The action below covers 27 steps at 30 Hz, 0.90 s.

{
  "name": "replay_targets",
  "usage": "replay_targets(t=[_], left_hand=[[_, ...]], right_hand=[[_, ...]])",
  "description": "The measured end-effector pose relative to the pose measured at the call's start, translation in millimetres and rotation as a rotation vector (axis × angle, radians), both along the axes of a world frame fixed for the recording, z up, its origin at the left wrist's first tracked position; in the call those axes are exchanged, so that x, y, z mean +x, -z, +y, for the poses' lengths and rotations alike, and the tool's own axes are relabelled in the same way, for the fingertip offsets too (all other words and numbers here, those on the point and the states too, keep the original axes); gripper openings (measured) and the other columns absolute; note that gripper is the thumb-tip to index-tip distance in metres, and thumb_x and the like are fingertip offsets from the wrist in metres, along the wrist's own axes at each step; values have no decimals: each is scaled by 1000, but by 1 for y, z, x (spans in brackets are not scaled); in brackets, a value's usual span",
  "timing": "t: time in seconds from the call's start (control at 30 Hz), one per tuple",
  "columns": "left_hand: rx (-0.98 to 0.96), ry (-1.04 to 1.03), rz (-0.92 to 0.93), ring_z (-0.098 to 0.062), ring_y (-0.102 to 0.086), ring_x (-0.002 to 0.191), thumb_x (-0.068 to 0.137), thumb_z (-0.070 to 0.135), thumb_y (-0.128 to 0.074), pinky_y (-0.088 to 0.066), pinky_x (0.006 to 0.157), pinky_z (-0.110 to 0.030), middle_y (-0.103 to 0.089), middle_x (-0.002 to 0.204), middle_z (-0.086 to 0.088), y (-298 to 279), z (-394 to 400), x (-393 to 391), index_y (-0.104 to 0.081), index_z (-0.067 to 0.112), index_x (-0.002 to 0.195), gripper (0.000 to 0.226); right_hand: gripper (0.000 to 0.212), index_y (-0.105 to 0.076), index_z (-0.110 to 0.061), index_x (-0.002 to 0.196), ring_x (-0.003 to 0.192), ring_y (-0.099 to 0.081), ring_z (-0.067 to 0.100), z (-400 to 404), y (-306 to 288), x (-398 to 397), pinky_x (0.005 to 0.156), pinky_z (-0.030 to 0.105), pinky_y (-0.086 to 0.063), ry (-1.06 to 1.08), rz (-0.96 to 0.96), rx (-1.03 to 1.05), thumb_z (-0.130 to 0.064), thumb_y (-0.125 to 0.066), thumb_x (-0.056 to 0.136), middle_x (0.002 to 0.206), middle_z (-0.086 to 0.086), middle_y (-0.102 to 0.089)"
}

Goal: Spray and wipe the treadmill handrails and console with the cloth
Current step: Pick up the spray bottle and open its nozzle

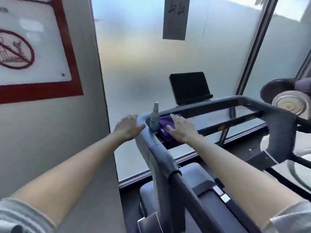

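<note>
A small grey spray bottle (154,118) stands upright in a recess at the left front corner of the treadmill frame. Right beside it lies a purple cloth (165,125) in the console tray. My right hand (181,128) lies flat on the cloth with straight fingers. My left hand (128,126) reaches with straight fingers to the outside of the grey left handrail (161,153), its thumb against the rail's corner just left of the bottle. The black console screen (189,87) stands tilted at the far side of the frame.
A grey wall with a red-bordered prohibition sign (33,52) is close on the left. Frosted glass panels (143,64) stand straight ahead, with a paper notice (175,17) hanging on them. Another machine with a round metal part (289,102) is at the right. The treadmill's dark crossbars (235,118) span the middle.
</note>
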<state>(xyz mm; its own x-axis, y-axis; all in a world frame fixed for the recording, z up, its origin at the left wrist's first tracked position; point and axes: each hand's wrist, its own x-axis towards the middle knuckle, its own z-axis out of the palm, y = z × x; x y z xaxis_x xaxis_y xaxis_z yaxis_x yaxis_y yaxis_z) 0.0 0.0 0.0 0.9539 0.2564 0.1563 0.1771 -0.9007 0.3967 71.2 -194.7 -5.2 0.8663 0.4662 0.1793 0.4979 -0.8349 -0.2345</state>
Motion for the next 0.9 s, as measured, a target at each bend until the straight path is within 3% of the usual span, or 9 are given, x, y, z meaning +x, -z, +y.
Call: replay_targets(t=[0.2, 0.37, 0.47, 0.53, 0.63, 0.77, 0.83, 0.9], left_hand=[[-182, 118, -167, -27, -49, 124, 89, 33, -63, -40, 100, -37, -52, 136, -13, 8, 4, 40, -46, 6, 137, 58], [-330, 223, -313, -26, -58, 113, 83, 28, -73, -47, 93, -38, -60, 125, -14, 10, 3, 75, -55, 3, 127, 54], [-477, 317, -336, -25, -65, 103, 81, 24, -74, -54, 86, -40, -67, 111, -8, 15, 1, 90, -63, 8, 111, 36], [-547, 335, -326, -24, -68, 96, 84, 23, -72, -56, 82, -42, -70, 100, -5, 19, 6, 99, -65, 10, 100, 22], [-634, 316, -308, -23, -69, 89, 84, 31, -73, -56, 75, -38, -71, 91, -4, 22, 11, 106, -65, 9, 90, 24], [-768, 347, -315, -30, -69, 91, 72, 50, -70, -56, 80, -39, -72, 98, -10, 26, 13, 111, -67, 14, 107, 51], [-833, 385, -308, -32, -69, 94, 77, 40, -73, -55, 83, -42, -72, 102, -12, 29, 15, 114, -67, 15, 110, 42], [-914, 428, -286, -23, -71, 92, 84, 24, -73, -56, 81, -34, -72, 105, -8, 30, 13, 114, -65, 13, 114, 33]], right_hand=[[58, -28, -7, 148, 139, -33, 25, 4, 7, 27, 112, 36, -27, 61, 31, 117, -34, -43, 99, 152, 11, -34], [49, -42, -3, 139, 131, -44, 26, 22, 12, 57, 109, 33, -32, -59, 2, 396, -28, -49, 98, 140, 16, -49], [43, -50, -5, 133, 120, -55, 21, 34, 10, 69, 99, 23, -39, -179, 46, 640, -27, -55, 96, 129, 11, -59], [41, -55, -11, 128, 111, -61, 17, 42, 11, 76, 95, 29, -49, -243, 143, 796, -32, -59, 94, 122, 5, -65], [34, -63, -13, 118, 94, -69, 15, 54, 4, 79, 77, 25, -55, -272, 243, 958, -30, -66, 90, 109, 5, -69], [20, -69, -6, 104, 86, -70, 17, 66, -4, 82, 76, 28, -57, -320, 264, 1086, -16, -69, 86, 98, 8, -71], [21, -70, -6, 105, 88, -70, 21, 69, -3, 81, 78, 31, -57, -342, 287, 1114, -11, -70, 85, 95, 8, -71], [25, -70, -8, 108, 90, -70, 23, 69, 2, 81, 80, 36, -58, -350, 306, 1138, -10, -72, 83, 95, 9, -71]])
